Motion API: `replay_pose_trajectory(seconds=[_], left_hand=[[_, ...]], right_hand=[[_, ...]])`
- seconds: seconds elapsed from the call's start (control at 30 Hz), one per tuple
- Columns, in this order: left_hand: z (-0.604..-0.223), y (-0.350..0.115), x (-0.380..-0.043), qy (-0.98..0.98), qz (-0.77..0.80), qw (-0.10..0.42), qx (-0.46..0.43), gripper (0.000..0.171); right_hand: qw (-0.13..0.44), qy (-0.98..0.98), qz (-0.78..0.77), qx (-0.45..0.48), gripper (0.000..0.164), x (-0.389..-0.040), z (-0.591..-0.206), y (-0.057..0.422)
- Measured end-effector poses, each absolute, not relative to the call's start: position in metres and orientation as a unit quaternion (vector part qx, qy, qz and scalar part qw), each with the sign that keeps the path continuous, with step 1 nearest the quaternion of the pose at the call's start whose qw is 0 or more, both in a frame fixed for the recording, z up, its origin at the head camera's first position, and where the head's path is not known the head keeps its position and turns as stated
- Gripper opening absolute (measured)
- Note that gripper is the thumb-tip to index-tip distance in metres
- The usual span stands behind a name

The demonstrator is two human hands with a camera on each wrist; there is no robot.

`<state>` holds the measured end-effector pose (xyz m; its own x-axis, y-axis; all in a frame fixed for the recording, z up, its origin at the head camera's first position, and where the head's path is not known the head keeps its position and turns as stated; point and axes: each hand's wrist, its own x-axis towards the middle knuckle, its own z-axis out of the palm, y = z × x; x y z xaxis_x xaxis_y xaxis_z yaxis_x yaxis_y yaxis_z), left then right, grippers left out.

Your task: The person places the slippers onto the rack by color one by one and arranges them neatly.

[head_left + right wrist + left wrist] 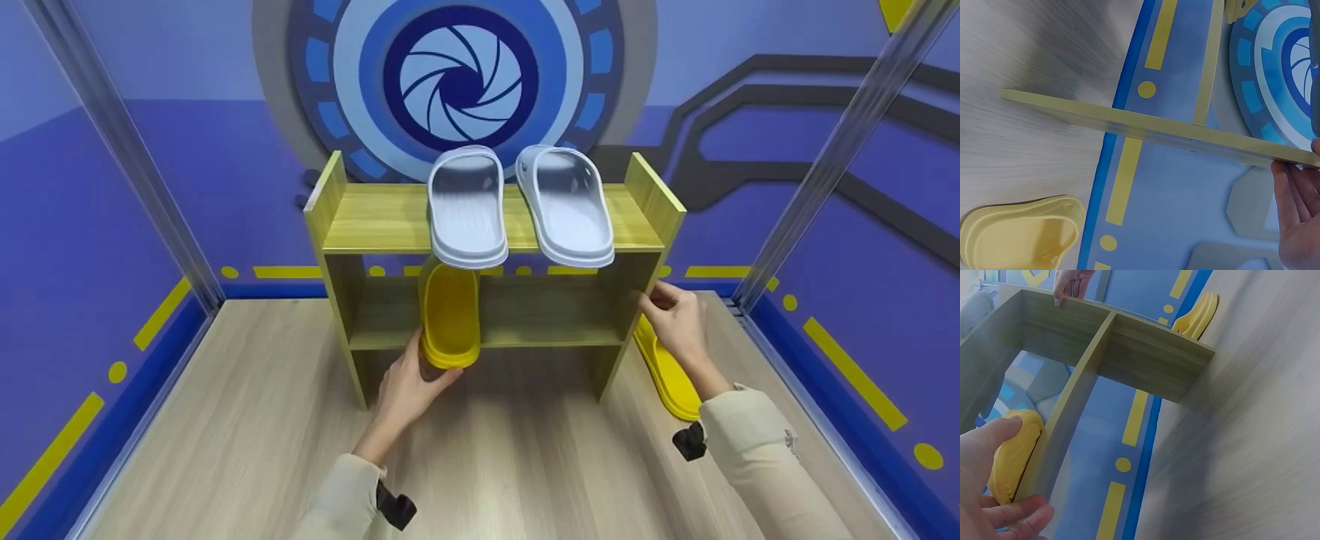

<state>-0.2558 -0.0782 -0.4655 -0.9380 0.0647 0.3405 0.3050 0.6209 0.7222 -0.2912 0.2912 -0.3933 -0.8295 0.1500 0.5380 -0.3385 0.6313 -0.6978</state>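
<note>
A small wooden shoe rack (489, 311) stands in front of me. At the middle shelf my left hand (409, 390) grips a yellow clog (451, 319) by its heel end, toe pointing to the back. In the left wrist view the thumb lies along this yellow clog (1016, 453), right beside the shelf board (1067, 410). My right hand (679, 322) holds the front edge of the rack's right side panel, thumb and fingers on either side of it in the right wrist view. A second yellow clog (671, 379) lies on the wooden surface just right of the rack, partly behind the right hand.
Two light grey clogs (469, 210) sit side by side on the top shelf, their heels reaching over its front edge. Blue printed walls (187, 180) close in the back and sides, with metal posts (139, 150) at the corners. The wooden surface (480, 465) runs under the rack.
</note>
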Motion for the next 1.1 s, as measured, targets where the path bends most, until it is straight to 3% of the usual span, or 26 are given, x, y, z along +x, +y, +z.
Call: replay_pose_trajectory(seconds=[0.17,0.23,0.53,0.73,0.87,1.1], left_hand=[[-0.463,-0.082,-0.255,-0.888,-0.430,0.135,-0.092,0.086],[-0.459,-0.087,-0.254,-0.883,-0.435,0.156,-0.089,0.085],[-0.419,-0.125,-0.260,-0.770,-0.422,0.443,-0.182,0.041],[-0.396,-0.145,-0.266,-0.725,-0.417,0.527,-0.149,0.046],[-0.391,-0.153,-0.269,-0.751,-0.426,0.498,-0.081,0.062],[-0.385,-0.161,-0.274,-0.819,-0.473,0.325,-0.008,0.074]], right_hand=[[0.289,-0.853,0.431,0.056,0.022,-0.291,-0.393,0.291],[0.286,-0.852,0.435,0.057,0.023,-0.291,-0.393,0.290],[0.284,-0.855,0.431,0.054,0.023,-0.291,-0.394,0.291],[0.281,-0.853,0.437,0.055,0.024,-0.291,-0.393,0.292],[0.278,-0.854,0.436,0.052,0.024,-0.291,-0.394,0.292],[0.276,-0.854,0.438,0.053,0.026,-0.290,-0.393,0.292]])
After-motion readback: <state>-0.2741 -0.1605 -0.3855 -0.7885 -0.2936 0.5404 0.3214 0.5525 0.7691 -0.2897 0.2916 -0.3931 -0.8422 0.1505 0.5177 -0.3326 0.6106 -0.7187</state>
